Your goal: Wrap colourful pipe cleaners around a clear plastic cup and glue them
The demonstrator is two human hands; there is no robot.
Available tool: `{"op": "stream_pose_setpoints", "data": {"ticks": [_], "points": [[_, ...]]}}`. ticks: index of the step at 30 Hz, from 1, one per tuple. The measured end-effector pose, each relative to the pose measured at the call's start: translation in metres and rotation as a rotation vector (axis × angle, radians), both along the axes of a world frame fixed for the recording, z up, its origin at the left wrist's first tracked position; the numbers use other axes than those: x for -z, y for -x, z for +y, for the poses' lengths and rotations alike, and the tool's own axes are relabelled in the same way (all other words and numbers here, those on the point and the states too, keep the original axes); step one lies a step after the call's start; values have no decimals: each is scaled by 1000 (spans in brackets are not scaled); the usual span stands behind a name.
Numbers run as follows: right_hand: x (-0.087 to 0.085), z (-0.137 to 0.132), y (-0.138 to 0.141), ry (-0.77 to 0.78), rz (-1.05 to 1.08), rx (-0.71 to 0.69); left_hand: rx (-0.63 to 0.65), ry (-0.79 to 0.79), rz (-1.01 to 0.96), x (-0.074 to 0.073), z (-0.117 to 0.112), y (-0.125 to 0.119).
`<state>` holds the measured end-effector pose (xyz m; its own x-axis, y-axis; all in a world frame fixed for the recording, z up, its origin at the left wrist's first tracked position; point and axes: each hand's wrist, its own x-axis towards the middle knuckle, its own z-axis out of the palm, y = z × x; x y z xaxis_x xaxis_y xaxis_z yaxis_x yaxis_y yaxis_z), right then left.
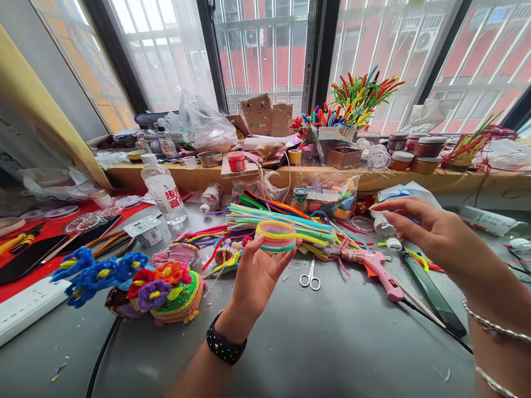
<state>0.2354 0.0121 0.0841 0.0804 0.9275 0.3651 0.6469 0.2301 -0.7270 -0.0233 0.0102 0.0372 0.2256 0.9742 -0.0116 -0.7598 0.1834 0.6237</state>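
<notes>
My left hand (pixel 259 276) is closed around a small clear round container (pixel 277 229) wound with pink, green and yellow pipe cleaners. One yellow pipe cleaner end sticks out from it to the right. My right hand (pixel 427 226) is raised at the right with fingers loosely apart, and I see nothing in it. Below its fingertips, a small clear bottle with a white cap (pixel 388 232) lies on the table; I cannot tell whether they touch. Behind the container is a bundle of pastel pipe cleaners (pixel 282 215). Small scissors (pixel 310 277) lie on the table near my left hand.
A pink glue gun (pixel 373 265) and a green cutter (pixel 435 296) lie at the right. Pipe-cleaner flowers (pixel 153 287) stand left, beside a power strip (pixel 31 309). A labelled bottle (pixel 164 190) stands behind them. Jars and craft materials crowd the wooden ledge (pixel 191 176).
</notes>
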Motion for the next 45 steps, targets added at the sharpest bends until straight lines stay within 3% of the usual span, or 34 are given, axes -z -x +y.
{"op": "stream_pose_setpoints", "data": {"ticks": [3,6,10,13,19,26,31,39,45], "points": [[16,3,-1,2,8,119,-17,5,-18,0,1,1],[46,3,-1,9,1,186,24,1,-54,-1,-1,1],[90,-2,2,71,-5,216,58,-2,-80,-3,-4,1],[108,-6,4,108,-10,210,54,15,-81,-4,-3,1],[117,-6,-6,133,-60,202,-18,65,-7,-1,1,0],[131,2,-29,206,-151,400,-89,173,4,0,3,-4],[138,2,-29,297,-277,459,-109,165,7,-2,4,-2],[139,12,-18,441,-468,389,-52,146,41,3,5,0],[138,21,-18,498,-482,357,-19,152,60,2,4,1]]}}
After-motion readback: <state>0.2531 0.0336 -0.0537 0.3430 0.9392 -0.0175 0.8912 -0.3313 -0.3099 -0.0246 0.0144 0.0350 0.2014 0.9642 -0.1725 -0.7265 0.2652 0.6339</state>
